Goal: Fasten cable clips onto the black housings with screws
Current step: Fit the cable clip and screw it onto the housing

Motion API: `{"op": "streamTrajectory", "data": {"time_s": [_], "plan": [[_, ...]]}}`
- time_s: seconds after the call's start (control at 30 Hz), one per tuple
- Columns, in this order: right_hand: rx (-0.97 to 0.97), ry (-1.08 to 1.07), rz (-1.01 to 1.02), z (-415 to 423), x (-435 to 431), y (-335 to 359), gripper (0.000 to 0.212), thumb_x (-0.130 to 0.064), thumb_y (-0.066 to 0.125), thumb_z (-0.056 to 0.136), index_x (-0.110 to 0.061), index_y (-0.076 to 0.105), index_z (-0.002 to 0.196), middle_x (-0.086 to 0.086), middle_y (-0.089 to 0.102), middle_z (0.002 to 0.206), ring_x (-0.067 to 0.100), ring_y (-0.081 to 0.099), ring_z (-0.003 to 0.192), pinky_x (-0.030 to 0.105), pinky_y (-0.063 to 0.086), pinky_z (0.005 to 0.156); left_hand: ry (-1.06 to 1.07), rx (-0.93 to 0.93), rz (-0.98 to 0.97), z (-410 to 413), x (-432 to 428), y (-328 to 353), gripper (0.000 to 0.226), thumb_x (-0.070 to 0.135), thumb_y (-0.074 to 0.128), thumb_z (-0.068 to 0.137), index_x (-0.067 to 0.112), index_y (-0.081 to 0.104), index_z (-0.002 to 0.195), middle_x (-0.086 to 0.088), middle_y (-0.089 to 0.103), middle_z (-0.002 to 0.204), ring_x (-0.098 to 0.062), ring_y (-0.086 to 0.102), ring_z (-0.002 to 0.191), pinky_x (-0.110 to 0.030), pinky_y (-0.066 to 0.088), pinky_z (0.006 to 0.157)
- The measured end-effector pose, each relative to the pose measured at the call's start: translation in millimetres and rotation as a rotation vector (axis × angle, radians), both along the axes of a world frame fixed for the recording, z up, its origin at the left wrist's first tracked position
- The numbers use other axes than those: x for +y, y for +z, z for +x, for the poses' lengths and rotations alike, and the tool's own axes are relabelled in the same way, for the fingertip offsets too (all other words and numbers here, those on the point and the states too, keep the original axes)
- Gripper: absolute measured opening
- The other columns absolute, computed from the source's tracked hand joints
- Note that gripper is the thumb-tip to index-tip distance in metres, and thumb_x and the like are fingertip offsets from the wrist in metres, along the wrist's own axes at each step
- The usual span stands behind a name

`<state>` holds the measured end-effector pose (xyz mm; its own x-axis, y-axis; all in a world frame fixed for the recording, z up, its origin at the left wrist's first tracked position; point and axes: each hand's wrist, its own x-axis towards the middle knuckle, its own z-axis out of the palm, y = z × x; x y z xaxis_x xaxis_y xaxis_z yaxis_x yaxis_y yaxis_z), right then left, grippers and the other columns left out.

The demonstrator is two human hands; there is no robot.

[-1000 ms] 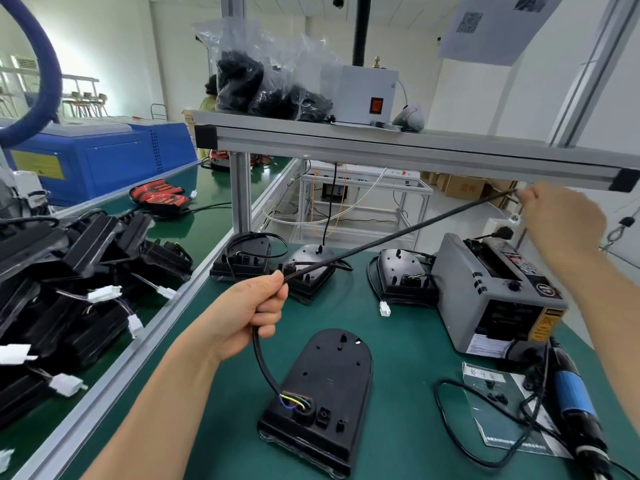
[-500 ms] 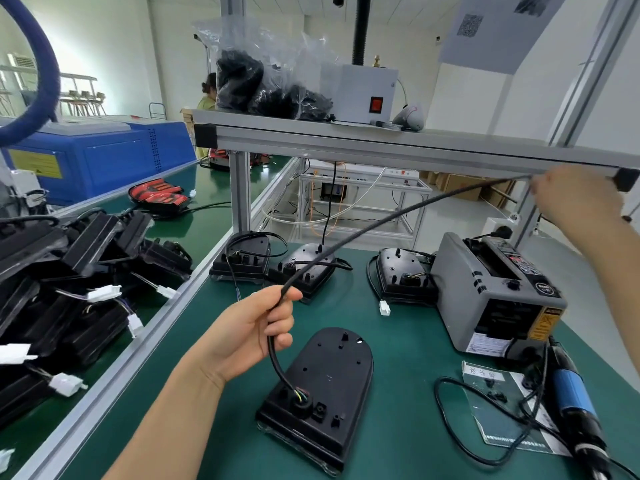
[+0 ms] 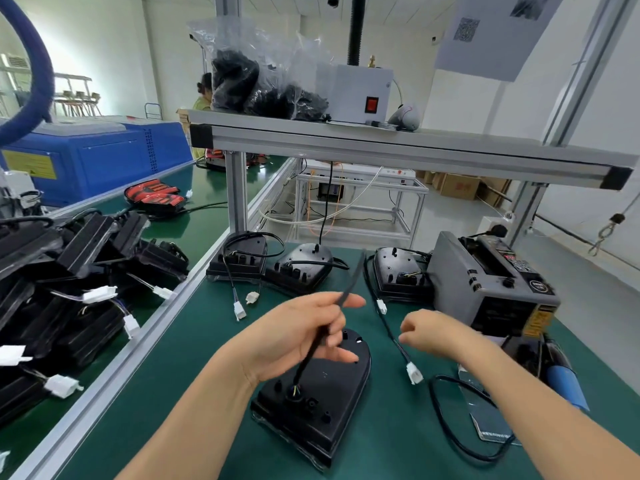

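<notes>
Fingers (image 3: 348,301) of the left hand (image 3: 294,336) are lightly pinched on a black cable (image 3: 311,355), the others stretched out straight, right in the middle of the bench.

Sweeping from the far left now: a heap of black housings (image 3: 69,271) with white plugs (image 3: 100,294) lies on the side belt, beyond the aluminium rail (image 3: 138,344). Onto the green mat (image 3: 187,334), and a row of three housings (image 3: 301,268) stands along the back, each trailing its own lead.

Centre stage: the near housing (image 3: 322,403) lies flat, back side up, at the front of the mat, directly below the left hand. The cable climbs out of its socket and through those fingers, and its upper stretch is just a blur.

Next, the right hand (image 3: 426,332) hovers just to the right of that housing, clear of it, fingers loosely curled with nothing in them. A white connector (image 3: 414,372) lies on the mat beneath it.

Further right sits a grey tape dispenser (image 3: 485,282), then a blue-bodied electric screwdriver (image 3: 568,386) lying near the mat's edge, its black cord (image 3: 446,431) looped in front.

Overhead, the shelf (image 3: 381,147) carries clear bags (image 3: 263,84) of small black parts. Whether those are clips, I cannot tell.
</notes>
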<state>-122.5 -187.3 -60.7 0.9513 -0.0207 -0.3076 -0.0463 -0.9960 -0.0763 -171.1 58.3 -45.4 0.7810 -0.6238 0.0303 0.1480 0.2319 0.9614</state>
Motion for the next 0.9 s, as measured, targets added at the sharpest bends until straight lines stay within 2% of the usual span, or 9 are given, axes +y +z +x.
{"op": "streamTrajectory", "data": {"time_s": [0.1,0.17,0.23,0.3,0.43,0.53,0.63,0.77,0.9], "plan": [[-0.259,-0.028,0.021,-23.8,11.1,4.9,0.018,-0.037,0.045,0.093,-0.032,0.061,0.101,-0.008,0.065,0.106,0.018,0.058,0.096,0.029,0.044,0.075,-0.024,-0.137,0.227,-2.5,-9.0,-3.2,0.024,0.01,0.048,0.098,-0.005,0.066,0.099,-0.003,0.068,0.083,-0.015,0.055,0.065,-0.04,0.056,0.084],[-0.545,-0.106,0.109,-47.9,16.6,14.9,0.012,-0.037,0.045,0.092,-0.032,0.056,0.088,-0.01,0.065,0.087,0.018,0.055,0.078,0.029,0.038,0.062,-0.022,-0.269,0.41,-4.8,-12.8,-4.1,0.031,0.018,0.054,0.095,0.02,0.073,0.07,-0.013,0.07,0.095,-0.019,0.065,0.071,-0.027,0.054,0.077],[-0.885,-0.06,0.344,-76.2,23.4,21.4,0.01,-0.028,0.049,0.09,-0.03,0.053,0.081,-0.013,0.059,0.075,0.014,0.052,0.072,0.029,0.038,0.06,0.0,-0.393,0.579,-8.6,-16.6,-6.5,0.024,0.035,0.06,0.088,0.031,0.073,0.068,-0.005,0.07,0.082,-0.018,0.064,0.072,-0.021,0.047,0.067],[-1.112,0.166,0.443,-100.3,35.2,19.2,0.01,-0.02,0.052,0.087,-0.023,0.06,0.091,-0.011,0.058,0.09,0.012,0.052,0.089,0.027,0.041,0.076,0.027,-0.463,0.678,-13.0,-21.8,-12.6,0.024,0.046,0.063,0.082,0.025,0.073,0.077,0.009,0.06,0.064,-0.007,0.048,0.054,-0.017,0.036,0.054],[-0.92,0.42,0.346,-118.6,49.9,-12.4,0.039,-0.026,0.05,0.087,-0.01,0.062,0.12,-0.004,0.06,0.122,0.018,0.048,0.124,0.037,0.027,0.109,0.0,-0.61,0.724,-18.1,-29.6,-20.1,0.025,0.024,0.053,0.09,0.022,0.062,0.067,0.004,0.049,0.065,-0.007,0.041,0.061,-0.029,0.04,0.064],[-0.674,0.389,0.4,-114.4,45.1,-30.5,0.04,-0.036,0.042,0.093,-0.018,0.062,0.122,-0.008,0.064,0.1,0.01,0.057,0.102,0.04,0.023,0.114,-0.06,-0.717,0.773,-18.4,-22.2,-16.5,0.022,0.01,0.046,0.087,0.01,0.067,0.092,0.0,0.056,0.078,-0.012,0.05,0.078,-0.031,0.041,0.086],[-0.725,0.409,0.359,-109.4,41.8,-39.9,0.036,-0.037,0.043,0.093,-0.02,0.072,0.107,-0.009,0.06,0.077,0.01,0.057,0.079,0.042,0.031,0.11,-0.065,-0.704,0.772,-17.4,3.2,-16.6,0.027,0.011,0.049,0.091,0.019,0.07,0.106,0.004,0.063,0.099,-0.003,0.051,0.105,-0.014,0.035,0.093],[-0.666,0.375,0.439,-114.4,35.6,-48.1,0.032,-0.035,0.045,0.093,-0.025,0.07,0.11,-0.014,0.055,0.081,0.003,0.05,0.086,0.027,0.012,0.114,-0.072,-0.476,0.74,-21.2,47.5,-34.4,0.026,0.012,0.054,0.095,0.029,0.066,0.111,0.024,0.055,0.128,0.019,0.029,0.128,-0.009,0.021,0.109],[-0.625,0.386,0.452,-121.3,31.3,-55.1,0.034,-0.038,0.041,0.095,-0.026,0.069,0.11,-0.012,0.055,0.081,0.002,0.046,0.087,0.018,0.005,0.112,0.127,-0.376,0.672,-40.8,48.1,-53.9,0.031,0.011,0.06,0.091,0.035,0.069,0.108,0.022,0.055,0.127,0.018,0.039,0.122,-0.01,0.027,0.106]]}}
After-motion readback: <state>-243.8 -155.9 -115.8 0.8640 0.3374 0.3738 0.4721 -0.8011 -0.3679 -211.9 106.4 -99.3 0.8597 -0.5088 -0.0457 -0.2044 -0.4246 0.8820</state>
